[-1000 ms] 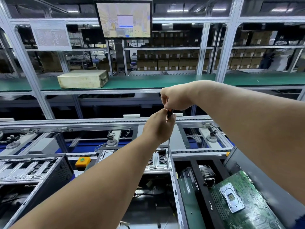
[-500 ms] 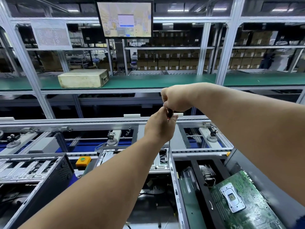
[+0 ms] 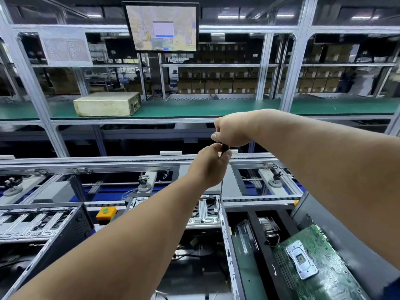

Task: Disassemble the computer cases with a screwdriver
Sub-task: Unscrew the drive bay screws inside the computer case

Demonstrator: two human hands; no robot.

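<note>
Both hands worked 1 long black-handled screwdriver [image 3: 221, 187]: the right hand [image 3: 232, 131] curled around its handle top, the left hand [image 3: 208, 167] pinched lower down. Its thin shaft ran down to the silver metal bracket [image 3: 204, 215] inside the open grey computer case [image 3: 225, 239]. Probably mid-unscrewing; next would need steady turning, tip kept seated.

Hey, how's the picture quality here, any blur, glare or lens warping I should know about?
Head view: wide-angle warping bows the frame posts at the edges; ceiling lights reflect as glare streaks up top; the monitor and posted sheet are too soft to read; hands, screwdriver and green circuit board are evenly lit and fairly sharp.
</note>
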